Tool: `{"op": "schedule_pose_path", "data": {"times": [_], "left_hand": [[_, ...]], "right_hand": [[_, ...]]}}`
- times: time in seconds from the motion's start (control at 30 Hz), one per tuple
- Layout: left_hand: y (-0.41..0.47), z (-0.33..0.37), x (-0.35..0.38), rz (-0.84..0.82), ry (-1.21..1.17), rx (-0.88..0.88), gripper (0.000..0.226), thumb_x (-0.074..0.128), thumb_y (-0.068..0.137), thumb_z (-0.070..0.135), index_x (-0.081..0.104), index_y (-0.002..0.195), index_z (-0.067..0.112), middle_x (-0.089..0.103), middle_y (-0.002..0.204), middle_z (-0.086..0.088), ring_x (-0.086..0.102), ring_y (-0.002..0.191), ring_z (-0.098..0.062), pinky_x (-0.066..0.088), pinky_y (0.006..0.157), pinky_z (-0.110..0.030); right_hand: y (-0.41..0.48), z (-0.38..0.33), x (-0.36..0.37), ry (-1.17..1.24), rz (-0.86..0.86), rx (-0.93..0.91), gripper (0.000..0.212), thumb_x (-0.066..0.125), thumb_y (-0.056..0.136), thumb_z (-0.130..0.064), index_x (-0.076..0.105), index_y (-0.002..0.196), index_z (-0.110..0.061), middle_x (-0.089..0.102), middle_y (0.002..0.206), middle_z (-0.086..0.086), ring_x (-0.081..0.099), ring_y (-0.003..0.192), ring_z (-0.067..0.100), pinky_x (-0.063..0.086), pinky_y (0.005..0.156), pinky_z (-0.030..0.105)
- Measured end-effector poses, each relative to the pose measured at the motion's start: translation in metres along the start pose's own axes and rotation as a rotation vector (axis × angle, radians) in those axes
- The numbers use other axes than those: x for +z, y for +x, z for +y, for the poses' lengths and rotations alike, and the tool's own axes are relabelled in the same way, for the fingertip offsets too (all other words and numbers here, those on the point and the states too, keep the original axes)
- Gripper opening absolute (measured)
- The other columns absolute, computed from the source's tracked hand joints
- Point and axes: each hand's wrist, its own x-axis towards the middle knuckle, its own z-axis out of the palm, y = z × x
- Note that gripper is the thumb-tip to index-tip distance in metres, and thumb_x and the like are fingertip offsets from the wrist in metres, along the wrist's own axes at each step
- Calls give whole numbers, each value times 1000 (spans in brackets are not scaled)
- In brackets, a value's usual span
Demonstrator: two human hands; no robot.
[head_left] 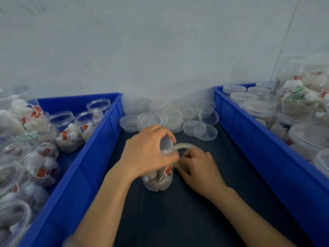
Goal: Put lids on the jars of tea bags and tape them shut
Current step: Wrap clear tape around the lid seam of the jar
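Head view: your left grip (147,154) was curled over the top of a jar (158,180) of tea bags on the dark worktop (195,220). Its fingers wrapped round the clear lid (166,144), which already sat on the mouth. The jar's base lay below that grip and nearer to you, its long axis running up and slightly away. Whether it stood dead upright or leaned could not be told through the wide lens.

Your right grip (197,166), just right of the left one, was closed narrowly on the tape roll (184,145). The ring arched beyond its fingertips and met the jar's right side close under the lid. Thumb and forefinger appeared to pinch a loose end there, though the clear tape was too faint to trace.

Taping looked to be the step in hand. The lid seam lay directly left of the right grip, and the band would have to run round the jar, across its long axis. The right grip was nearer the roll and the left nearer the lid, so the left seemed placed to turn the jar.

Loose lids (169,114) were heaped beyond both grips. A blue bin (85,166) of open jars (89,122) stood left of the left grip, and a second bin (249,139) of lidded jars (260,108) stood right of the right.
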Motion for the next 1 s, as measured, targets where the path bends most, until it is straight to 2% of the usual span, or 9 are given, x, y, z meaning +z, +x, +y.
{"op": "schedule_pose_path", "data": {"times": [0.17, 0.3, 0.43, 0.53, 0.6, 0.7, 0.8, 0.9, 1.0], "left_hand": [[5, 7, 3, 53, -6, -60, 21, 65, 76, 56, 59, 88, 41, 55, 102, 23, 52, 98, 0, 35, 66, -21], [9, 15, 6, 54, 87, -112, 22, 60, 77, 59, 54, 82, 39, 54, 94, 19, 52, 85, -2, 30, 59, -22], [18, 26, 10, 18, 181, -181, 24, 55, 82, 53, 59, 88, 30, 51, 94, 12, 51, 87, -12, 33, 64, -32], [26, 33, 9, -52, 215, -268, 30, 51, 85, 50, 62, 89, 22, 55, 98, 3, 52, 91, -20, 38, 73, -38], [32, 35, 8, -120, 209, -319, 28, 49, 85, 46, 56, 76, 20, 54, 92, 0, 50, 87, -22, 36, 72, -38], [42, 36, 3, -247, 182, -369, 25, 47, 83, 41, 54, 73, 20, 57, 89, -1, 53, 86, -22, 32, 66, -35], [50, 36, -4, -373, 111, -422, 18, 49, 80, 38, 54, 75, 21, 59, 84, 3, 53, 79, -19, 30, 62, -32], [57, 35, -11, -481, -50, -430, 7, 53, 72, 26, 58, 69, 22, 57, 78, 1, 50, 72, -19, 40, 66, -32], [65, 29, -21, -656, -176, -378, 35, 50, 78, 14, 65, 51, 30, 57, 68, 4, 48, 60, -14, 41, 52, -23]], "right_hand": [[-2, -3, -3, 35, 38, -26, 36, 60, 92, -30, 61, 127, -33, 51, 117, -12, 47, 111, 9, 35, 82, 26], [-3, -15, -13, 494, 45, -83, 51, 66, 77, -14, 56, 127, -20, 55, 124, -8, 50, 118, 8, 43, 97, 27], [-8, -32, -14, 783, -107, -86, 51, 66, 76, -28, 49, 124, -23, 60, 113, -9, 59, 107, 9, 51, 90, 30], [-7, -41, -8, 866, -116, -43, 69, 77, 72, -49, 41, 130, -36, 59, 118, -26, 58, 113, -3, 49, 91, 17], [-6, -46, -4, 839, -62, 0, 71, 75, 68, -60, 37, 126, -44, 58, 116, -30, 57, 113, -7, 46, 88, 12], [-5, -49, -2, 830, -25, 33, 73, 72, 67, -63, 37, 127, -40, 58, 113, -32, 57, 109, -10, 44, 84, 9], [-5, -47, -2, 864, -32, 44, 90, 74, 65, -63, 33, 139, -31, 58, 119, -30, 57, 114, -10, 48, 91, 14], [-5, -47, -2, 869, -28, 36, 108, 81, 72, -50, 7, 148, -33, 55, 125, -26, 57, 117, -4, 51, 98, 26], [-5, -50, -3, 830, -22, 8, 123, 80, 77, -45, -25, 140, -55, 53, 127, -27, 60, 112, -2, 53, 93, 22]]}}
